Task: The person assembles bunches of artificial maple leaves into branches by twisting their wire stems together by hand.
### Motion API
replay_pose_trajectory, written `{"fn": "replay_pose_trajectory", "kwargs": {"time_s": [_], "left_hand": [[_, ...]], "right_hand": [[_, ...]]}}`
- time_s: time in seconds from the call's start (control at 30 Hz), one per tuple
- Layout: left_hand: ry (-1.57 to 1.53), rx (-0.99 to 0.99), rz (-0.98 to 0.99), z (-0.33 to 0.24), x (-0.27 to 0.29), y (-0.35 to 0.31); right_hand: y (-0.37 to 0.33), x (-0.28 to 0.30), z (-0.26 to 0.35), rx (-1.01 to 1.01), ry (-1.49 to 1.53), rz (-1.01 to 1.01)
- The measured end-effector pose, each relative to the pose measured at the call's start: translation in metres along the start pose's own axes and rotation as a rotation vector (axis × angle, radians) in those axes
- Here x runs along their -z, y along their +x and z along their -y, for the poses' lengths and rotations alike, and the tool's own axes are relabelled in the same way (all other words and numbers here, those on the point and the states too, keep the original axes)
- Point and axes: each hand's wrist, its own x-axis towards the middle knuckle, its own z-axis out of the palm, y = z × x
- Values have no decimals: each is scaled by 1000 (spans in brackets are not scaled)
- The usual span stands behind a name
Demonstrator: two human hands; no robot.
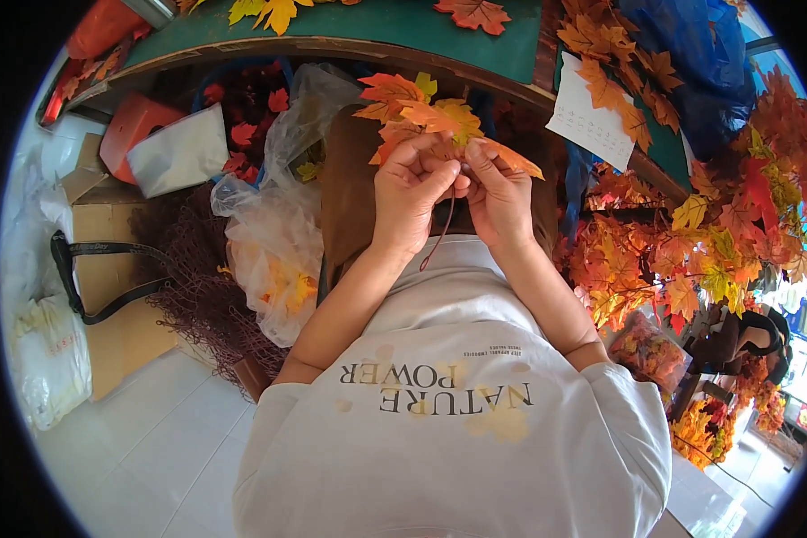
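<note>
A small spray of artificial maple leaves [432, 118], orange and yellow, is up in front of my lap, just below the table's near edge. My left hand [403, 199] pinches it from below, thumb and fingers together. Close beside it, my right hand [502, 199] is closed with thumb and forefinger at the base of an orange leaf on the right. A thin dark red stem [438, 240] hangs down between my hands and ends in a small loop. My fingers hide where the leaves join the stem.
Loose leaves lie on the green tabletop [377, 34]. A handwritten paper [588, 117] and a blue plastic bag [695, 67] are at the right. Leaf branches [637, 247] crowd my right side. A clear plastic bag [273, 224], brown netting [202, 278] and cardboard [121, 296] stand left.
</note>
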Motion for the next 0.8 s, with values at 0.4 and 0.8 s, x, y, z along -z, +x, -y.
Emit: {"fn": "replay_pose_trajectory", "kwargs": {"time_s": [0.4,0.8], "left_hand": [[28,-11,-12,1,-1,0],[17,-20,-13,5,1,0]], "right_hand": [[3,6,-7,-35,112,-28],[0,7,-13,43,22,-41]]}}
